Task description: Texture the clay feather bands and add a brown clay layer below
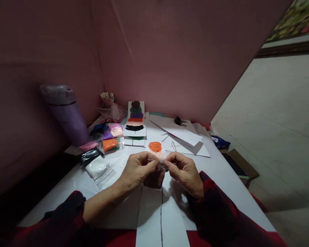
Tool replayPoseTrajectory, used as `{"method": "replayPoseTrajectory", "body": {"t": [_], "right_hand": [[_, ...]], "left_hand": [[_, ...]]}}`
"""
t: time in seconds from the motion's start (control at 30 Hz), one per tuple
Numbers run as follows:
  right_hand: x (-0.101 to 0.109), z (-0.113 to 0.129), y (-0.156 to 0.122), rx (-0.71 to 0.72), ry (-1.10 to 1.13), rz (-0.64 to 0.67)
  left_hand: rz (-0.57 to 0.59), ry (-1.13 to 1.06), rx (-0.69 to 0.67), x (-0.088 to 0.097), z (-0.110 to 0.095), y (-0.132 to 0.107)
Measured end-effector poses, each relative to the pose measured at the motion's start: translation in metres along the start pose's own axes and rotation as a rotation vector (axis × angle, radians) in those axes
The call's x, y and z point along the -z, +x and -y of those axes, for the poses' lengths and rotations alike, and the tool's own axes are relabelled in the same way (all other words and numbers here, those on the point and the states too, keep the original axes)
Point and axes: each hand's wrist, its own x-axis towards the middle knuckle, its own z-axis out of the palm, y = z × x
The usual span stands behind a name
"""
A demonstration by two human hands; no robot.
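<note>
My left hand [139, 170] and my right hand [183, 170] meet over the white paper-covered table [221, 178], fingers pinched together on a small clear plastic bag [162, 167] between them. Just beyond the fingertips lies an orange ridged clay shape [155, 146] with a pale peach piece [160, 154] under it. A thin metal tool [174, 146] lies to the right of the clay.
Several bags of coloured clay [110, 139] lie at the left, with a white bag [97, 168] and a black one [89, 156]. A card with stacked clay colours [135, 118] stands behind. A purple tumbler [67, 115], loose white sheets [180, 133] and keys [179, 121] sit around.
</note>
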Motion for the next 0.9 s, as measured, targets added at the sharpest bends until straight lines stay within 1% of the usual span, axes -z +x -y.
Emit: {"method": "replayPoseTrajectory", "body": {"t": [0.13,0.2,0.33,0.4,0.47,0.57,0.67,0.77,0.83,0.9], "right_hand": [[-0.003,0.0,-0.002,0.041,-0.058,-0.025],[-0.003,0.0,-0.003,0.06,-0.086,-0.05],[-0.003,-0.001,-0.003,0.052,-0.092,-0.05],[-0.004,-0.003,-0.004,0.057,-0.101,-0.038],[-0.005,-0.004,-0.004,0.054,-0.103,-0.042],[-0.005,-0.006,-0.002,0.005,-0.02,-0.087],[-0.004,-0.005,0.0,-0.052,0.067,-0.132],[-0.004,-0.004,0.0,-0.088,0.093,-0.112],[-0.004,-0.004,0.0,-0.097,0.108,-0.093],[-0.004,-0.005,0.001,-0.076,0.102,-0.127]], "left_hand": [[0.005,0.008,-0.01,-0.001,0.001,-0.001],[0.026,0.004,-0.008,-0.001,0.002,0.0],[0.063,-0.009,-0.013,-0.001,0.005,0.0],[0.047,0.024,-0.035,-0.002,0.007,-0.001],[0.034,0.037,-0.025,-0.002,0.008,-0.001],[0.021,-0.014,-0.001,0.0,0.008,0.0],[-0.013,-0.039,-0.053,0.004,0.004,0.002],[-0.038,-0.039,-0.085,0.006,0.001,0.003],[-0.074,-0.058,-0.087,0.006,0.0,0.003],[-0.152,-0.086,-0.095,0.01,0.0,0.007]]}}
